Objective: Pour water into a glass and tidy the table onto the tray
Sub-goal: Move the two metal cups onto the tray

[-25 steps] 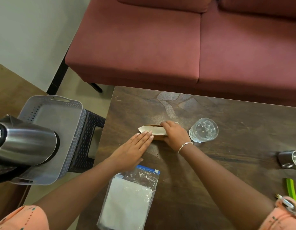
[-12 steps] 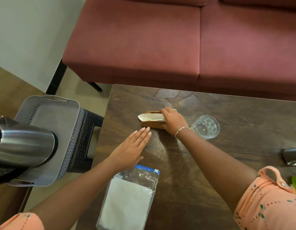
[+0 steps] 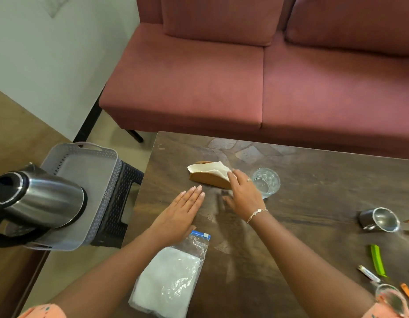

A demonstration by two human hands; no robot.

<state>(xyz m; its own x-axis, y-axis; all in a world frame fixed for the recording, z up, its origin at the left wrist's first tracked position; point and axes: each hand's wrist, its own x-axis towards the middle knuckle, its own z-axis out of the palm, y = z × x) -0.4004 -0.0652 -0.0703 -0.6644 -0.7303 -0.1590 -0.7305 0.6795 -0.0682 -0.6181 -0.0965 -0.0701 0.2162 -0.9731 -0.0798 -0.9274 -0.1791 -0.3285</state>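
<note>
I'm in a home living room; a pink sofa (image 3: 256, 76) faces my low wooden counter (image 3: 313, 180); tiled floor (image 3: 120, 138) between.

On the bench (image 3: 313, 191), the holder (image 3: 208, 179) lies just left of the glass (image 3: 267, 182), the bag (image 3: 171, 283) nearer; the tray (image 3: 88, 180) sits left on a stool (image 3: 120, 203).

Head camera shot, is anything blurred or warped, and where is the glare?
Head view: the right hand smears with motion at its thumb; the left hand is sharp; the kettle at the left edge bulges from the wide lens and shows bright highlights; pale glare patches lie on the table near its far edge.
</note>
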